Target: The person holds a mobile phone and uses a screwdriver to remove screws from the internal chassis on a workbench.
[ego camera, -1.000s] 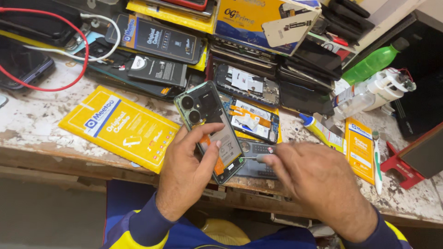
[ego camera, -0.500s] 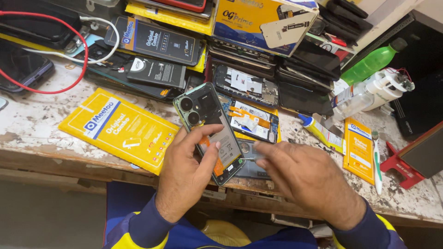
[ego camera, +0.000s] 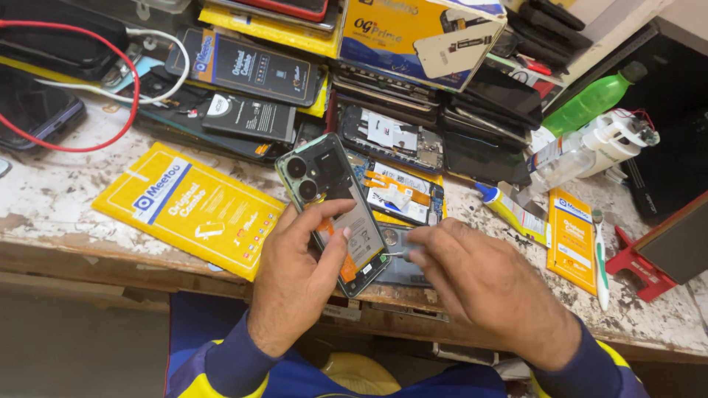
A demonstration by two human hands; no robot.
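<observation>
Left hand (ego camera: pixel 295 284) grips the opened green-framed phone with its back cover off (ego camera: pixel 335 210) over the bench's near edge; right hand (ego camera: pixel 487 287) pinches a thin metal tool (ego camera: pixel 396 254) at the phone's lower corner — a slip could gouge the exposed battery

The lower part of the opened green-framed phone (ego camera: pixel 332 210) is covered by the left hand (ego camera: pixel 295 284), whose fingers wrap over its edge. The right hand (ego camera: pixel 487 284) is blurred at the fingertips, and whatever thin tool it pinches is too small to make out. A dark flat phone part (ego camera: pixel 402 265) beneath lies mostly hidden under that hand. The black slab phone (ego camera: pixel 33 110) and the red-framed dark panel (ego camera: pixel 675 247) are cut off by the picture's edges.
</observation>
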